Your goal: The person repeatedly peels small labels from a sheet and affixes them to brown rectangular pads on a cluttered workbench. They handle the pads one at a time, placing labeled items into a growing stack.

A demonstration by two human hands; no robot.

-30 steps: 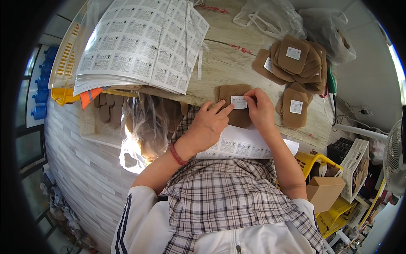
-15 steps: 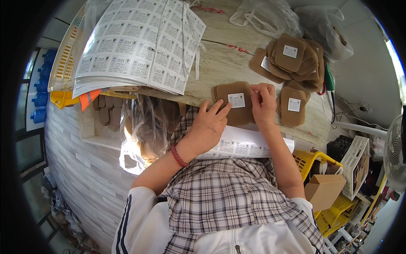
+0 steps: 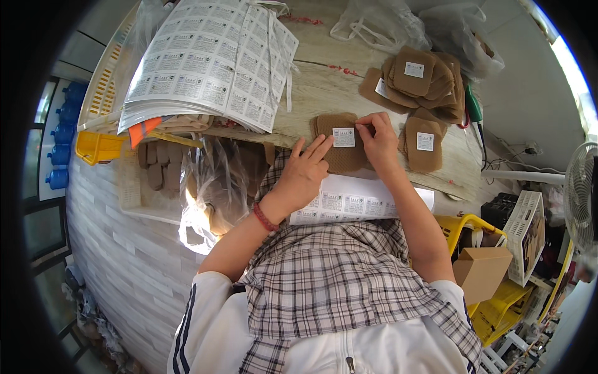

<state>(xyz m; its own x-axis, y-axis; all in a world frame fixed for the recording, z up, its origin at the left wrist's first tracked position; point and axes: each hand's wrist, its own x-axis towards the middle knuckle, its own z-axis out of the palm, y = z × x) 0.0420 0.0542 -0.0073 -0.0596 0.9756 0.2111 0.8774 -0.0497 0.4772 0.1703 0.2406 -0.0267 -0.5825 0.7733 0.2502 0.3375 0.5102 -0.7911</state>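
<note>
A small stack of brown textured fabric pads [image 3: 346,162] lies before me near the table's front edge. On the top pad sits a white printed label [image 3: 344,137]. My left hand [image 3: 305,168] rests with its fingers spread, their tips on the pad beside the label's left edge. My right hand [image 3: 379,140] is closed in a pinch, thumb and forefinger meeting at the label's right edge; what lies between them, if anything, is too small to see. Just right of it is a second stack of labelled brown pads [image 3: 425,159].
A larger heap of brown pads [image 3: 412,84] stands at the back right beside plastic bags [image 3: 380,25]. Thick label sheets [image 3: 187,56] cover the table's left. Another label sheet [image 3: 355,202] lies across my lap. A green-handled tool [image 3: 473,103] is at the right edge.
My right hand's pinch has come left, from the pad's right side to the label's edge. My left hand stays at the label's left, its fingers a little closer together. The whole view has shifted slightly.
</note>
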